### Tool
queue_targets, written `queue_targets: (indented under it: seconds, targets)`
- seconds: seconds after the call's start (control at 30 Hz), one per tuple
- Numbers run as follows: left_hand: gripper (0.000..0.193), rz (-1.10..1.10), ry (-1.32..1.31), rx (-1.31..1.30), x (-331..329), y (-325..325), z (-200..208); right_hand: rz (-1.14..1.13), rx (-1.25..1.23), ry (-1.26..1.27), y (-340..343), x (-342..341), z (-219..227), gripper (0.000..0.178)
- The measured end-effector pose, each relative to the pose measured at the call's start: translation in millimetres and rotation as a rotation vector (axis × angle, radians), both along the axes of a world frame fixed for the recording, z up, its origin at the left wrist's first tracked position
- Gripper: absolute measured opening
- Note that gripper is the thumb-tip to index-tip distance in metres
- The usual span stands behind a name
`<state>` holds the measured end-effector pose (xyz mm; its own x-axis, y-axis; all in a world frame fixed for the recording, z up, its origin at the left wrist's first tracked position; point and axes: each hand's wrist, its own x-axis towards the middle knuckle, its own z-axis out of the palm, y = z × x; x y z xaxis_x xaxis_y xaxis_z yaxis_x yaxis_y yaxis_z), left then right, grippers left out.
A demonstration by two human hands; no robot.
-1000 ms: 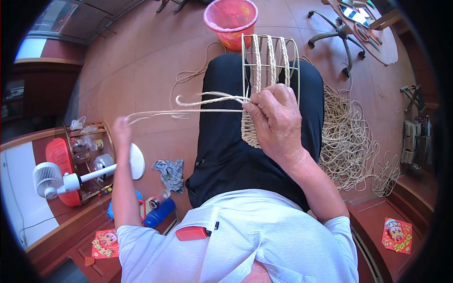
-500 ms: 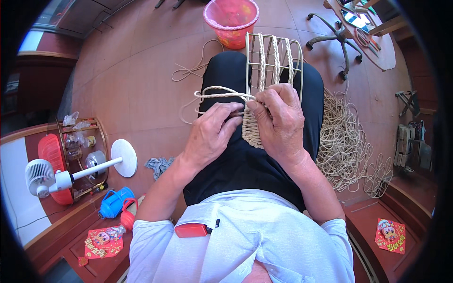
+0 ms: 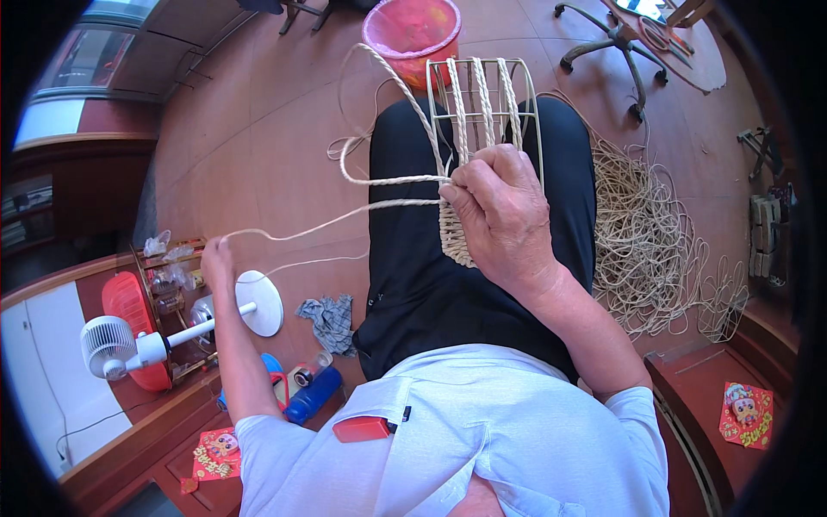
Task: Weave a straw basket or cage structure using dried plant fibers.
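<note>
Cord (image 3: 392, 182) at the right-hand fingers (image 3: 470, 177) is twisted, fibrous-looking and matt, with a ribbed surface; the woven panel (image 3: 453, 234) just below them is likewise matt and ridged. Beyond the fingers, the frame (image 3: 473, 115) appears smooth metal, the bucket (image 3: 401, 67) glossy plastic. Beneath them, the trousers (image 3: 405, 284) are matt cloth.

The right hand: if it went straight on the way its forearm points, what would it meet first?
Most likely the twisted cord strands strung along the wire frame, just beyond the knuckles of the right hand. Depth is unclear from this one view, so it might pass above them.
</note>
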<state>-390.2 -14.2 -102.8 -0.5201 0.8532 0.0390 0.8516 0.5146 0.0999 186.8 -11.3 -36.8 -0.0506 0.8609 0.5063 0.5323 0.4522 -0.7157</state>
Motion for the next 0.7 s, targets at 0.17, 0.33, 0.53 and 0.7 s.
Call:
queue_targets:
  seconds: [0.17,0.33,0.53,0.7]
  targets:
    - [0.022,-0.627,-0.626,0.231,275,-2,57,0.005,-0.013,-0.042,-4,1,-1,0.013]
    - [0.016,-0.877,-0.713,0.378,387,-17,52,-0.018,-0.01,-0.032,-2,-3,2,0.015]
    - [0.014,-0.671,-0.84,0.194,354,-23,47,0.002,-0.021,-0.027,-3,0,0,0.012]
    - [0.022,-0.39,-0.676,0.232,162,-22,-20,0.007,0.017,-0.011,-4,0,0,0.013]
